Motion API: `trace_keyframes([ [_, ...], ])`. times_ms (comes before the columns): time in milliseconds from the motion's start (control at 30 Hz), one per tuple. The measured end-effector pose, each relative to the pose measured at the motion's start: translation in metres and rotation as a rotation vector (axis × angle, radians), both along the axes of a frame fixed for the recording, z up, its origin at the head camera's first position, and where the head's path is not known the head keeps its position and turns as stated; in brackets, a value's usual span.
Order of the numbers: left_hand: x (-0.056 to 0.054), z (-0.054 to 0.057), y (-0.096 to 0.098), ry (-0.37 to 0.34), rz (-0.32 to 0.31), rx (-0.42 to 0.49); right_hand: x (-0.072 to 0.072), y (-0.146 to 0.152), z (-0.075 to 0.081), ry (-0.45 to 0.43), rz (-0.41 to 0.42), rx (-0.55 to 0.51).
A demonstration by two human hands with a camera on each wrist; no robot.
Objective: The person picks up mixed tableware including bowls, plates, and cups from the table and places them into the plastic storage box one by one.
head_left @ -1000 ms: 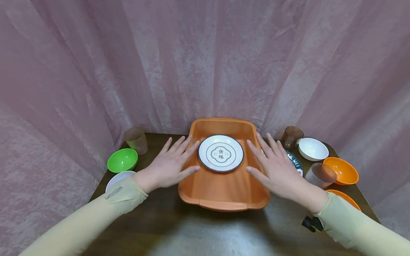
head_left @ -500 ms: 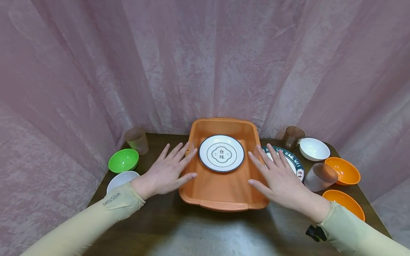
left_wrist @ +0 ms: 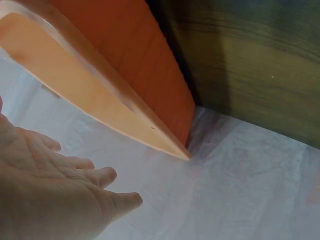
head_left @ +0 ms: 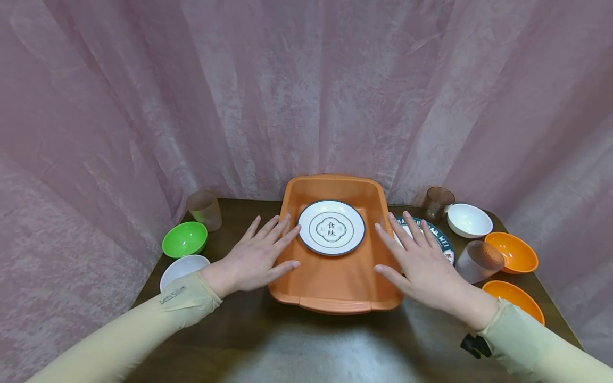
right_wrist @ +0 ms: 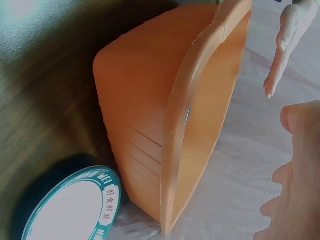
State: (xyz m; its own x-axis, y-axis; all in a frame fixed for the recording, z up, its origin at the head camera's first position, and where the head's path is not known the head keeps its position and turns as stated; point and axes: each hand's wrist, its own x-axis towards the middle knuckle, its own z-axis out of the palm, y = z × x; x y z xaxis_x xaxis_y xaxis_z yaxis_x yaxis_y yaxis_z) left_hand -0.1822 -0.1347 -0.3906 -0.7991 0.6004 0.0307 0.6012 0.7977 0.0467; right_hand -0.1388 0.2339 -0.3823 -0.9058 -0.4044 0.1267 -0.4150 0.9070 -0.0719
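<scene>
An orange plastic basin [head_left: 335, 284] stands on the dark table, with a white, dark-rimmed plate [head_left: 331, 242] lying inside it. My left hand [head_left: 256, 260], palm down and fingers spread, hovers by the basin's left side. On the opposite side my right hand [head_left: 423, 268] is spread the same way, partly covering a green-rimmed plate [head_left: 442, 244]. Both wrist views show a gap between the hands and the basin: the left hand [left_wrist: 55, 185] and right hand [right_wrist: 297, 180] hold nothing. That green-rimmed plate [right_wrist: 70, 215] lies beside the basin wall.
On the left stand a frosted cup [head_left: 205, 210], a green bowl [head_left: 184, 239] and a white bowl [head_left: 182, 270]. To the right are a brown cup [head_left: 438, 202], another white bowl [head_left: 469, 221], a clear cup [head_left: 479, 261] and two orange bowls [head_left: 514, 252]. A pink curtain [head_left: 316, 96] hangs behind.
Both hands stay spread over the basin's sides and shift only slightly; the right has drifted a little to the right. The basin and dishes stay where they were.
</scene>
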Motion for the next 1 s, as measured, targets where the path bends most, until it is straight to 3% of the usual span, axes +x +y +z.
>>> trace_keyframes([
  [300,0.000,0.001,0.011,-0.009,-0.035,-0.008,0.000,0.008,0.002,-0.034,-0.001,-0.052],
  [567,0.004,0.002,0.026,-0.031,-0.090,-0.048,0.006,0.020,0.004,-0.087,-0.042,-0.206],
  [867,0.011,0.008,0.054,-0.062,-0.183,-0.060,0.014,0.042,0.005,-0.209,-0.109,-0.454],
  [1000,0.014,0.009,0.067,-0.071,-0.231,-0.077,0.015,0.051,0.004,-0.344,-0.179,-0.564],
])
